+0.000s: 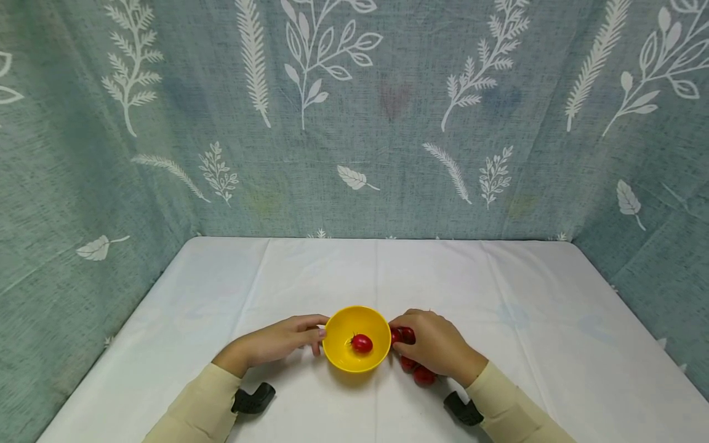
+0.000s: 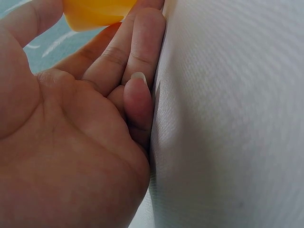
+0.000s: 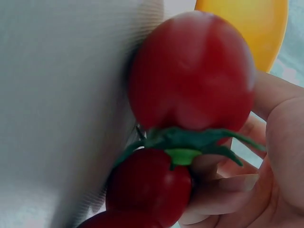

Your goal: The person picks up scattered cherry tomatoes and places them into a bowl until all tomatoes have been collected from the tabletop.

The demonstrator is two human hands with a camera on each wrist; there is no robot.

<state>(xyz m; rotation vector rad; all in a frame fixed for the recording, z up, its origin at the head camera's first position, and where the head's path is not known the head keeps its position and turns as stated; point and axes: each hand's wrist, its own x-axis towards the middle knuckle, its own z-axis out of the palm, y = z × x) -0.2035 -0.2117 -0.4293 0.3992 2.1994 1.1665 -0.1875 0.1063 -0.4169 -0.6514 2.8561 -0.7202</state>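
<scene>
Expect little weight from the red tomatoes [image 1: 424, 376], and firm, glossy skin, likely slippery and quick to roll if nudged. Real or imitation, cannot tell; if real, probably easy to bruise or split under a hard squeeze. Best taken across the rounded sides with thumb and fingertips, clear of the thin green leaves [image 3: 185, 137] at the stem end, in all likelihood too flimsy to pull by. Found in two places: singly, as one tomato [image 1: 362, 343] inside the yellow bowl [image 1: 341, 323], near the middle; and in a close bunch on the counter [image 1: 310, 271] just to the right of the bowl, partly covered by the right hand [image 1: 437, 346]. Held narrowly in that hand, between curled thumb and forefinger, near the bowl's right rim: the leftmost tomato [image 1: 396, 336] of the bunch. Cannot tell how firmly, with the finger pads hidden. Touching the bowl's left rim with the left hand [image 1: 279, 341], with fingers loosely extended rather than clenched, and with the little finger bent against the counter. Judging by looks, probably a light, stiff bowl, apt to slide, so best steadied low at the side.
</scene>
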